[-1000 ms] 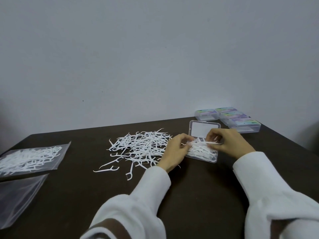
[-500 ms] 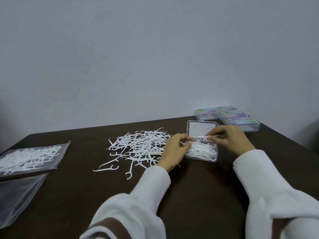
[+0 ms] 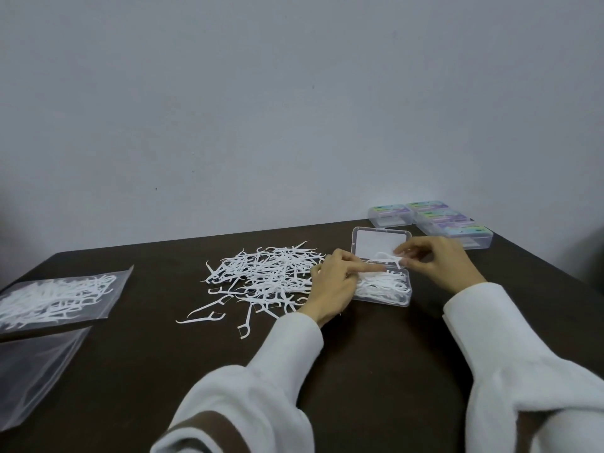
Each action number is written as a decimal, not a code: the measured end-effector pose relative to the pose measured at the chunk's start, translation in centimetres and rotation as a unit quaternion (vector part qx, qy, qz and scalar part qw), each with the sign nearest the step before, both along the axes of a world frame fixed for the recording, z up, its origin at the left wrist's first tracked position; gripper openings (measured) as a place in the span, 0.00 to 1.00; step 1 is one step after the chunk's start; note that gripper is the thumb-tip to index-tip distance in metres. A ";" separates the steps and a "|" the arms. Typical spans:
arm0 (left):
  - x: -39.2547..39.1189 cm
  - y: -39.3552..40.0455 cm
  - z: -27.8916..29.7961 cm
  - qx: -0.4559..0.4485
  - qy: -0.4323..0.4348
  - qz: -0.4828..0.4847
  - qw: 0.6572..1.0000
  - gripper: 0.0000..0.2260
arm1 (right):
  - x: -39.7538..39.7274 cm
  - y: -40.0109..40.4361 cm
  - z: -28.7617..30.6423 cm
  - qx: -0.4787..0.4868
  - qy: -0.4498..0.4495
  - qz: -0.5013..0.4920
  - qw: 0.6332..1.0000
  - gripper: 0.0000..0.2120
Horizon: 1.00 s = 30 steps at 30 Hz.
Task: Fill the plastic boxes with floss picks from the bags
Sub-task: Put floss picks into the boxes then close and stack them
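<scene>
Clear plastic box [image 3: 382,291] holds picks; right hand [image 3: 438,264] pinches one, left hand [image 3: 333,282] fingers curled on them

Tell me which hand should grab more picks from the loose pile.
Left. The left hand lies right beside the loose pile, while the right hand pinches a pick over the open box, farther off.

The left hand [image 3: 336,282] hides the open box's [image 3: 382,291] near-left corner.
</scene>
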<state>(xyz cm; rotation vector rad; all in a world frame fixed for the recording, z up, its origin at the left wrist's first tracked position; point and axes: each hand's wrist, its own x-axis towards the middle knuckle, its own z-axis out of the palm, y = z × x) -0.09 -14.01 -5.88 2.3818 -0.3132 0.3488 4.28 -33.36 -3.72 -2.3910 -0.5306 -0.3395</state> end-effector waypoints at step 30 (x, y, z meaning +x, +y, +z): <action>0.0 0.7 -0.3 -0.086 -0.039 0.002 0.996 0.10 | -0.9 0.4 0.7 -0.064 0.090 0.116 0.987 0.07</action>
